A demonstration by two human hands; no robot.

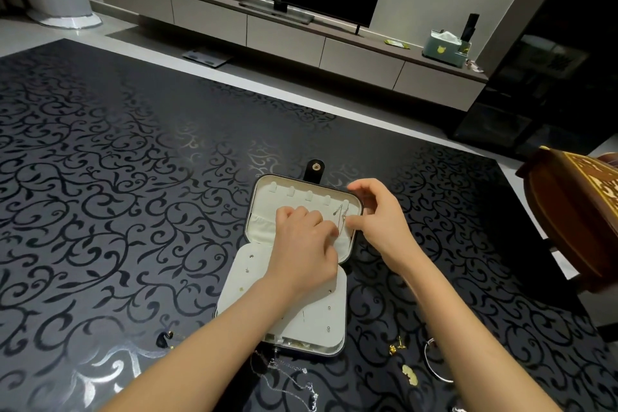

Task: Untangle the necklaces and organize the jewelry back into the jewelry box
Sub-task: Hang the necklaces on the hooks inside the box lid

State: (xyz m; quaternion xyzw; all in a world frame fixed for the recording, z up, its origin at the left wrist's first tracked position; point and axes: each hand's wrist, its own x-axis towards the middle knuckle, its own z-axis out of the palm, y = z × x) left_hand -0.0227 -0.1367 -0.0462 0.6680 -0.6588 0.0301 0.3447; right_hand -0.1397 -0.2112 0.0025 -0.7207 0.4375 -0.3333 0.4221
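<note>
A black jewelry box (264,211) lies open on the dark patterned table, its cream lid carrying a row of hooks. A thin silver necklace (341,216) hangs from the rightmost hook. My left hand (304,244) rests on the lid's pocket, fingertips pinching the chain's lower end. My right hand (374,211) pinches the chain near the lid's right edge. A cream earring panel (254,298) with small studs covers the box base. Loose silver necklaces (294,378) lie in front of the box.
A black pendant (165,338) lies at the front left. Gold earrings (396,348), a pale charm (409,373) and a silver bangle (434,365) lie at the front right. A brown wooden chair (568,211) stands at the table's right edge.
</note>
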